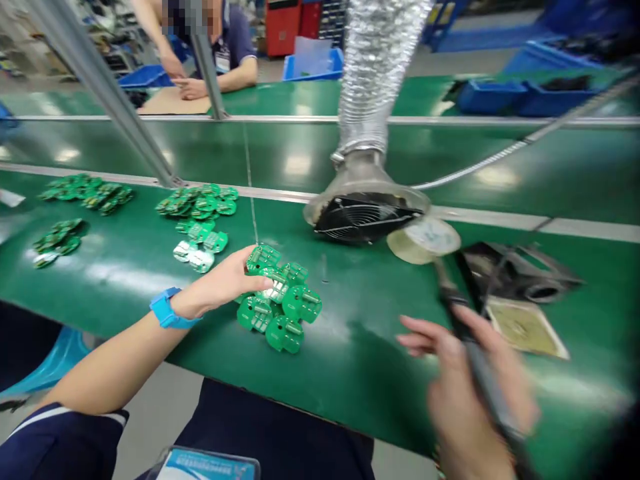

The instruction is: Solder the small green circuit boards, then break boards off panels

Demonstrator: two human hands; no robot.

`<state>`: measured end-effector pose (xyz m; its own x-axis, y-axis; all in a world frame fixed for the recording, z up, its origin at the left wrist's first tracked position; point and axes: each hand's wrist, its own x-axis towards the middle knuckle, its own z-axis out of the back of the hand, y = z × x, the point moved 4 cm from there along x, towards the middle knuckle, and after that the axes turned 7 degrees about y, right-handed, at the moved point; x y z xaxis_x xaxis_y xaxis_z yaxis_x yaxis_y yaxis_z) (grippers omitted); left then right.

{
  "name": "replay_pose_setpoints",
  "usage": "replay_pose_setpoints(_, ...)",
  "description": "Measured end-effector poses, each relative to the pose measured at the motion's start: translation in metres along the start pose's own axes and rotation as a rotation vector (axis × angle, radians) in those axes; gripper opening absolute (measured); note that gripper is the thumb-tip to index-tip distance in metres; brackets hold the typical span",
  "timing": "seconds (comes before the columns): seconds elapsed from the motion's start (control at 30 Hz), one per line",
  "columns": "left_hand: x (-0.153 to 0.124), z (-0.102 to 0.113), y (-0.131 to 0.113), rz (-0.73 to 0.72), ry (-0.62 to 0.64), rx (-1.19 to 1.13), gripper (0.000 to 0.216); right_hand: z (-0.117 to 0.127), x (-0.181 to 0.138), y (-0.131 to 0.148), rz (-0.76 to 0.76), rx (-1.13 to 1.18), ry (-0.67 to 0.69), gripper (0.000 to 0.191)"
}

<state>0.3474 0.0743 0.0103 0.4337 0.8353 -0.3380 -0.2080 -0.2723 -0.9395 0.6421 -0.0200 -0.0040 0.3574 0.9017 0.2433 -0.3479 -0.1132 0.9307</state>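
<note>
My left hand [220, 287], with a blue band on its wrist, reaches onto a pile of small round green circuit boards [280, 307] in the middle of the green table [360, 360]; thumb and fingers pinch the pile's near-left boards. My right hand [465, 393] is at the lower right, blurred, and is wrapped round a dark soldering iron [470, 347] whose tip points up and away. Its first fingers stick out to the left.
A silver fume duct with a round grille [365, 213] hangs over the table, with a solder spool [425, 240], a dark iron stand [520, 277] and a sponge pad [525, 327] to its right. More board piles [200, 220] lie left. A co-worker leans beyond the conveyor [210, 60].
</note>
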Motion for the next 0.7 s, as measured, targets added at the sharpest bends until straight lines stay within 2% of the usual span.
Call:
replay_pose_setpoints(0.1, 0.018, -0.033, -0.003, -0.029, 0.095, -0.099, 0.043, -0.028, -0.017, 0.001, -0.044, -0.010, 0.203, 0.040)
replay_pose_setpoints(0.17, 0.024, -0.049, -0.001, -0.025, 0.115, -0.163, 0.046, -0.042, -0.024, 0.005, -0.034, 0.007, 0.228, 0.048)
replay_pose_setpoints(0.27, 0.026, -0.062, 0.005, -0.017, 0.133, -0.255, 0.046, -0.050, -0.028, 0.006, -0.056, -0.001, 0.180, 0.050)
replay_pose_setpoints(0.37, 0.024, -0.063, 0.010, 0.012, 0.133, -0.287, 0.038, -0.043, -0.022, -0.001, -0.090, -0.018, 0.155, 0.047)
replay_pose_setpoints(0.47, 0.020, -0.053, 0.015, 0.077, 0.097, -0.281, 0.032, -0.025, -0.007, -0.009, -0.098, -0.068, 0.178, 0.048)
replay_pose_setpoints(0.53, 0.017, -0.047, 0.019, 0.129, 0.096, -0.285, 0.032, -0.014, 0.006, -0.011, -0.077, -0.155, 0.240, 0.046)
replay_pose_setpoints(0.63, 0.013, -0.045, 0.024, 0.147, 0.140, -0.307, 0.034, -0.008, 0.022, -0.006, -0.002, -0.303, 0.409, 0.039)
replay_pose_setpoints(0.7, 0.012, -0.046, 0.024, 0.122, 0.161, -0.325, 0.035, -0.009, 0.026, 0.001, 0.071, -0.395, 0.423, 0.037)
